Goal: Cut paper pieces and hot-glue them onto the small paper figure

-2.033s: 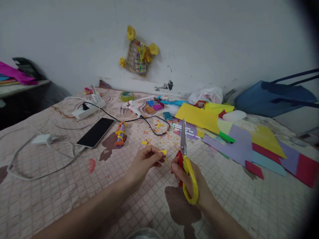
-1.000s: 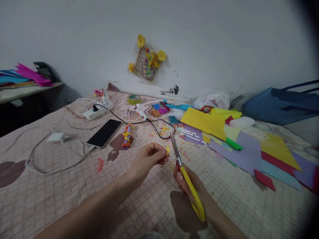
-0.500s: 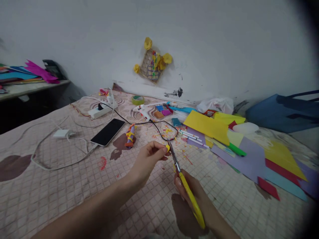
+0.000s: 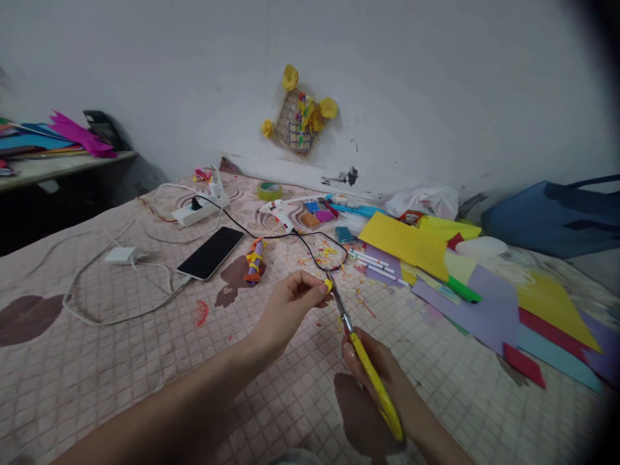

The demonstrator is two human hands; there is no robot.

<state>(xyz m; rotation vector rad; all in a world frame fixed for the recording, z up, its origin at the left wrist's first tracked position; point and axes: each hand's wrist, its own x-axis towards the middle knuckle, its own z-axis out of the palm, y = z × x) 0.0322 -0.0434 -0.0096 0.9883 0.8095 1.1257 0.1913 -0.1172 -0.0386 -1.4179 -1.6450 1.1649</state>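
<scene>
My left hand [image 4: 289,309] is closed in a pinch on a small yellow paper scrap [image 4: 328,285] above the quilted bedcover [image 4: 121,361]. My right hand [image 4: 382,374] grips yellow-handled scissors [image 4: 363,361]. The blades point up and left, and their tips meet the scrap at my left fingertips. Small coloured paper clippings [image 4: 334,258] lie scattered just beyond the hands.
Coloured paper sheets [image 4: 479,284] and marker pens [image 4: 378,263] spread to the right. A glue gun [image 4: 277,213] with black cord, tape roll [image 4: 269,190], phone [image 4: 211,252], power strip [image 4: 196,210], charger [image 4: 119,256] and a rolled paper piece [image 4: 253,261] lie ahead left. A blue bag [image 4: 557,216] leans at the wall.
The scissors swung from pointing straight up to slanting left, and their blades closed onto the yellow scrap. My left hand kept its pinch. The view shifted slightly left.
</scene>
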